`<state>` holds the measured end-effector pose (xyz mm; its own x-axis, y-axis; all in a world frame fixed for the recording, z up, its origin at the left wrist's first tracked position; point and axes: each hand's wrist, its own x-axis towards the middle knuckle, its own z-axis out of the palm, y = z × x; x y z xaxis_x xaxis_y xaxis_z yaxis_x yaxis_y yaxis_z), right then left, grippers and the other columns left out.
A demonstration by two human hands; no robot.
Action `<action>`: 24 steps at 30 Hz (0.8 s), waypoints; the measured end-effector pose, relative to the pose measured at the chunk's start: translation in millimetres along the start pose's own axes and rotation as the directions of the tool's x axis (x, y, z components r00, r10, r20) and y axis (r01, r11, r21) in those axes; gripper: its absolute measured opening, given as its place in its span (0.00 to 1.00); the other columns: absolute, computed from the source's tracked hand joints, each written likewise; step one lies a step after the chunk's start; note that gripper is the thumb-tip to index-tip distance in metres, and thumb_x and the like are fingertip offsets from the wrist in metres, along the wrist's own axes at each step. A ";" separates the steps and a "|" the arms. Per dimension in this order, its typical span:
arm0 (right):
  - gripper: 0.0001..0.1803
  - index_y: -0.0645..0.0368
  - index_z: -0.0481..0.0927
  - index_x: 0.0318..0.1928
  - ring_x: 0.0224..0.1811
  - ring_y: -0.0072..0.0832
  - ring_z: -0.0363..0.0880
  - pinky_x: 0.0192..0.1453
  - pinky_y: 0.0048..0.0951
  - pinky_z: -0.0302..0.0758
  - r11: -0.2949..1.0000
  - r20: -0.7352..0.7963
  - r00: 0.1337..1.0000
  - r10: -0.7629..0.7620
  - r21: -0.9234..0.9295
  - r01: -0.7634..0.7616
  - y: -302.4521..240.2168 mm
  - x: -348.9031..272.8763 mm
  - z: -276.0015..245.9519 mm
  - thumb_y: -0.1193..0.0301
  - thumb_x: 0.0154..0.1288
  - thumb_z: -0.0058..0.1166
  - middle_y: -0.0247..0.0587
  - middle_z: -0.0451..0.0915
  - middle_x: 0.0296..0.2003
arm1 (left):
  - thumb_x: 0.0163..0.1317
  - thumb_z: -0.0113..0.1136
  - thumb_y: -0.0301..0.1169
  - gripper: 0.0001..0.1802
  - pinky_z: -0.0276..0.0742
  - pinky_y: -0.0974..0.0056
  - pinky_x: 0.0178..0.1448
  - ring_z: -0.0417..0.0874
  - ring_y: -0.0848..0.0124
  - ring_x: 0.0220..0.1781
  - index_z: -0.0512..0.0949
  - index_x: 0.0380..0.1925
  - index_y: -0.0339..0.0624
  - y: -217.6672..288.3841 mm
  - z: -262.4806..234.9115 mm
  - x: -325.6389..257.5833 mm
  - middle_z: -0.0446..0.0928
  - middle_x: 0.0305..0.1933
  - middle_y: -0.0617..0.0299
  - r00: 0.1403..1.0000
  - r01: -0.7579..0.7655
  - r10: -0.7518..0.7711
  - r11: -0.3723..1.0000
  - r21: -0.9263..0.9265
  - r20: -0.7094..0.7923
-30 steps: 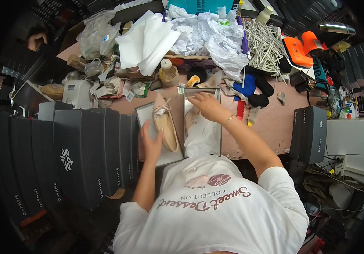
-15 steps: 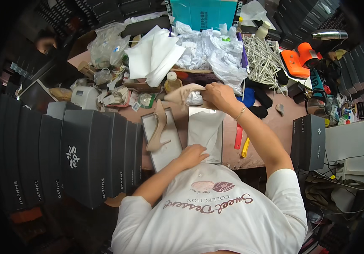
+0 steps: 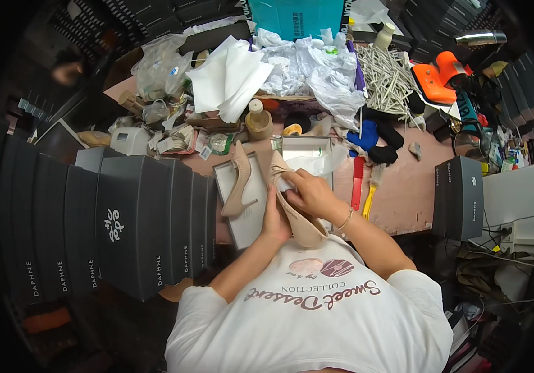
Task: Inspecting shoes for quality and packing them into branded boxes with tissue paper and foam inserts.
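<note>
A beige high-heeled shoe (image 3: 308, 229) is held close to my shirt, its pointed toe facing away from me. My left hand (image 3: 274, 219) wraps around its left side. The bent fingers of my right hand (image 3: 314, 196) reach into the shoe's opening, beside a white wad (image 3: 286, 185) that looks like paper. What the fingertips grip is hidden. A matching beige shoe (image 3: 239, 183) lies on its side in a shallow white tray with a dark edge (image 3: 222, 171), to the left. Beyond my hands stands an open shoebox (image 3: 298, 142) with white paper inside.
Dark shoeboxes (image 3: 133, 224) crowd the left, and more (image 3: 458, 198) stand at the right. A red-handled tool (image 3: 357, 183) and a yellow-handled brush (image 3: 371, 191) lie right of my hands. Behind are a bottle (image 3: 257, 124), crumpled white paper (image 3: 298, 68) and many thin sticks (image 3: 388, 87).
The shoe has come from above the box toward my body, and its toe has turned away from me. My left hand has left the box's near edge and now holds the shoe.
</note>
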<state>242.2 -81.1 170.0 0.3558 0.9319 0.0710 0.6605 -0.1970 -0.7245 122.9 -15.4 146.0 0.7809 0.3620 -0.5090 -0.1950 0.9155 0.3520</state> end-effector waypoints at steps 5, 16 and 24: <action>0.13 0.62 0.74 0.49 0.28 0.16 0.73 0.29 0.17 0.71 0.576 -0.157 0.907 0.392 0.810 -0.109 37.5 -26.5 -33.5 0.71 0.65 0.51 0.32 0.78 0.36 | 0.65 0.37 0.64 0.37 0.76 0.49 0.55 0.78 0.56 0.49 0.67 0.59 0.47 7.5 -26.4 8.3 0.74 0.50 0.53 0.996 0.079 -0.081 0.994 -0.069 -0.024; 0.14 0.62 0.74 0.50 0.31 0.15 0.73 0.31 0.17 0.73 0.329 -0.012 0.891 0.454 0.931 -0.155 44.7 -31.2 -31.9 0.70 0.66 0.53 0.32 0.77 0.37 | 0.69 0.42 0.56 0.30 0.71 0.51 0.59 0.72 0.63 0.55 0.63 0.61 0.47 -10.8 -17.3 18.7 0.69 0.56 0.59 0.995 -0.033 0.042 0.995 0.092 -0.092; 0.13 0.60 0.75 0.49 0.31 0.13 0.74 0.31 0.16 0.72 0.357 0.043 0.857 0.514 0.898 -0.259 70.8 -60.0 -27.9 0.68 0.67 0.52 0.30 0.78 0.36 | 0.70 0.46 0.52 0.29 0.67 0.59 0.62 0.68 0.69 0.59 0.60 0.63 0.46 -11.4 -11.2 2.9 0.67 0.58 0.62 0.996 -0.061 0.072 0.983 0.175 -0.059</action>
<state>286.1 -159.5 133.6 0.6156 0.7106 -0.3409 -0.4500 -0.0381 -0.8922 120.7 -22.8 131.6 0.7286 0.4370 -0.5273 -0.1358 0.8468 0.5143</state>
